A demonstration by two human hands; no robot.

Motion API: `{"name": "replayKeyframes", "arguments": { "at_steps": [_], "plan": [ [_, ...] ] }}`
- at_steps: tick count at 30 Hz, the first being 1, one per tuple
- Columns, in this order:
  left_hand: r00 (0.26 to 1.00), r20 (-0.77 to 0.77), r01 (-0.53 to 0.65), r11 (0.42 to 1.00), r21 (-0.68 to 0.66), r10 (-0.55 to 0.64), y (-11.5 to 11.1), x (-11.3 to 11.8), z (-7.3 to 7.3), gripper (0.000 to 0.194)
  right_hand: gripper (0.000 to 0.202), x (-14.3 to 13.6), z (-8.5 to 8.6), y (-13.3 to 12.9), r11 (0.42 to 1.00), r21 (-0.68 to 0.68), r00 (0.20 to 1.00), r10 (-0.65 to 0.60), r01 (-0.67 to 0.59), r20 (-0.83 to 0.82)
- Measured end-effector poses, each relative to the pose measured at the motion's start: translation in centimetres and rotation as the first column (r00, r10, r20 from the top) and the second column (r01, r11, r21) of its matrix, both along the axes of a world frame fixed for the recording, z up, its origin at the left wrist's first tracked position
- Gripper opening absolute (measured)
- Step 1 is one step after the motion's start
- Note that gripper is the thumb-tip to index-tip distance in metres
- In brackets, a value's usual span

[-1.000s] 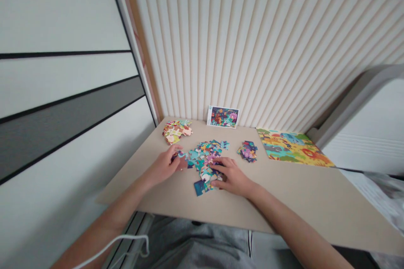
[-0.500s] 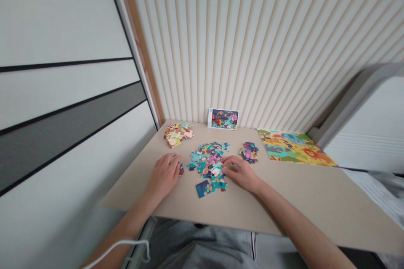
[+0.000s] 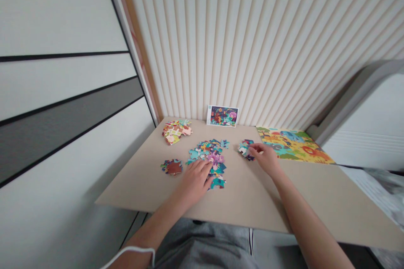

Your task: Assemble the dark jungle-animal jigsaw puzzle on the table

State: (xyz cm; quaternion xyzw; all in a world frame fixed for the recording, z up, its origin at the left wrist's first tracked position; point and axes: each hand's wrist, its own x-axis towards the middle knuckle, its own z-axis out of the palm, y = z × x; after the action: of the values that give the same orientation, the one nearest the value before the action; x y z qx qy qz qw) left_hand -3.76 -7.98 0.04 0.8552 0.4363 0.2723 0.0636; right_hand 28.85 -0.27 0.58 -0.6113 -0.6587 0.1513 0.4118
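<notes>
Puzzle pieces form a loose heap (image 3: 216, 157) in the middle of the table. My left hand (image 3: 196, 176) lies over the heap's near left side, fingers spread; what is beneath the palm is hidden. My right hand (image 3: 263, 156) pinches a teal and white puzzle piece (image 3: 243, 150) at the small right pile (image 3: 248, 142). A cluster of pieces with a brown one on top (image 3: 172, 167) sits left of my left hand. Farther back on the left is a pile of pink, green and red pieces (image 3: 176, 131).
A picture card (image 3: 222, 116) leans against the ribbed wall (image 3: 195, 42) at the back. A finished-looking yellow animal puzzle (image 3: 293, 145) lies at the right back of the beige table (image 3: 246, 201). A white cable crosses my left forearm.
My left hand has moved right from the brown cluster onto the middle heap. My right hand has moved right and back to the small pile, with the teal and white piece.
</notes>
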Motion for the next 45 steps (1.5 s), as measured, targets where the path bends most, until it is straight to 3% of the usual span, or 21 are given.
{"name": "replayKeyframes", "arguments": {
  "at_steps": [2,4,7,11,14,16,19,22,26,28,31,34,36,39,45],
  "plan": [
    [0.999,-0.019,0.043,0.999,-0.014,-0.044,0.9,0.3,0.3,0.045,0.037,1.0,-0.2,0.2,0.994,0.095,0.981,-0.078,0.062,0.178],
    [0.996,-0.035,0.078,0.996,-0.036,-0.079,1.6,0.6,0.4,0.045,0.034,0.6,-0.2,0.0,0.986,0.164,0.969,-0.057,0.017,0.239],
    [0.994,-0.066,0.088,0.994,-0.062,-0.092,2.3,1.0,0.3,0.045,0.029,-2.3,-0.1,-1.2,0.964,0.159,0.954,0.169,-0.212,0.246],
    [0.995,-0.068,0.072,0.997,-0.025,-0.073,2.1,1.4,0.1,0.045,0.031,-7.0,0.0,-3.2,0.878,0.081,0.851,0.43,-0.472,0.3],
    [0.995,-0.056,0.081,0.997,0.01,-0.08,1.5,1.6,0.4,0.05,0.031,-8.7,0.0,-4.0,0.832,0.047,0.801,0.516,-0.553,0.302],
    [0.996,-0.045,0.081,0.996,0.029,-0.079,1.1,1.5,0.7,0.054,0.023,-8.6,0.2,-4.0,0.838,0.038,0.819,0.522,-0.544,0.238],
    [0.999,0.022,0.03,0.999,0.044,-0.031,0.3,0.5,0.6,0.058,0.024,-6.5,0.9,-3.2,0.906,0.024,0.902,0.418,-0.423,0.111],
    [0.995,0.09,-0.043,0.999,0.02,0.041,-0.4,-0.7,-0.3,0.051,0.03,-3.3,1.2,-1.8,0.981,0.051,0.978,0.182,-0.188,0.102],
    [0.993,0.062,-0.1,0.995,0.007,0.099,-1.0,-1.5,-1.7,0.04,0.029,-0.5,0.6,-1.1,0.99,0.098,0.934,-0.125,0.098,0.335],
    [0.995,0.026,-0.101,0.995,0.014,0.101,-1.0,-1.4,-2.0,0.04,0.032,-0.8,0.2,-1.3,0.979,0.16,0.891,-0.185,0.129,0.414],
    [0.996,-0.01,-0.09,0.995,0.033,0.091,-1.0,-1.1,-1.8,0.037,0.03,-3.1,0.3,-2.2,0.98,0.164,0.898,0.032,-0.115,0.439],
    [0.995,-0.016,-0.094,0.995,0.035,0.095,-1.1,-1.0,-1.5,0.033,0.028,-6.6,0.5,-3.6,0.913,0.106,0.837,0.309,-0.394,0.452],
    [0.995,-0.019,-0.094,0.995,0.032,0.095,-1.2,-1.0,-1.4,0.032,0.033,-8.5,0.4,-4.4,0.867,0.056,0.772,0.411,-0.496,0.485],
    [0.996,-0.021,-0.085,0.996,0.038,0.086,-1.4,-1.1,-1.4,0.029,0.045,-9.7,-0.1,-5.0,0.843,0.004,0.73,0.462,-0.537,0.504],
    [0.996,-0.004,-0.088,0.995,0.037,0.088,-1.5,-1.2,-1.3,0.027,0.04,-8.8,-0.9,-4.3,0.854,-0.01,0.788,0.485,-0.52,0.38]
  ]
}}
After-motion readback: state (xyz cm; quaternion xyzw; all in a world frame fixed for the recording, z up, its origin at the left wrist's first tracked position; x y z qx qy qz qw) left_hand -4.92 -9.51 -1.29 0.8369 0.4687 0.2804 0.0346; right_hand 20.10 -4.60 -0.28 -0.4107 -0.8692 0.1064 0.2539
